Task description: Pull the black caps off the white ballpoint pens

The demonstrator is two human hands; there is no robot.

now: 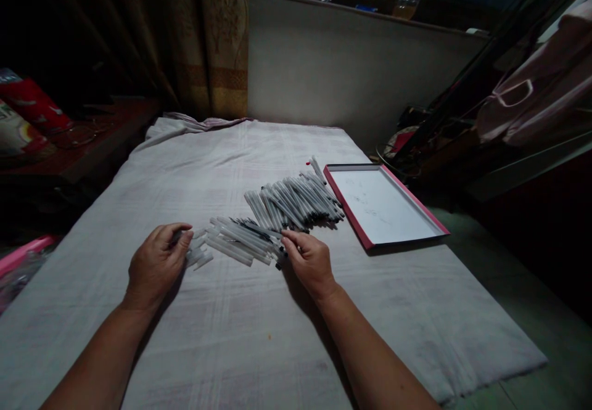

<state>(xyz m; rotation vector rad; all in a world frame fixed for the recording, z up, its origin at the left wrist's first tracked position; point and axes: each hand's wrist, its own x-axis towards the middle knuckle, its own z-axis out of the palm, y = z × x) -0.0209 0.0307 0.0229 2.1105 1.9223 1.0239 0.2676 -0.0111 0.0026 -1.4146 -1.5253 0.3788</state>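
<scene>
My left hand (157, 262) is closed at the left of the white cloth, thumb and fingers drawn together; whatever it grips is too small to make out. Right beside it lies a little heap of clear pen caps (200, 257). My right hand (311, 263) pinches the end of a translucent pen (268, 232) that points left. Between both hands are loose pen barrels (230, 248) and thin dark refills (247, 222). Just beyond the right hand rests a large pile of pens (296, 200) with black ends.
A shallow pink-edged box lid (386, 203) with a white inside lies right of the pens. The pale cloth (222, 348) covers the whole surface. A curtain (224, 46) and a low wall (333, 65) stand behind; a dark red side table (92, 145) is at left.
</scene>
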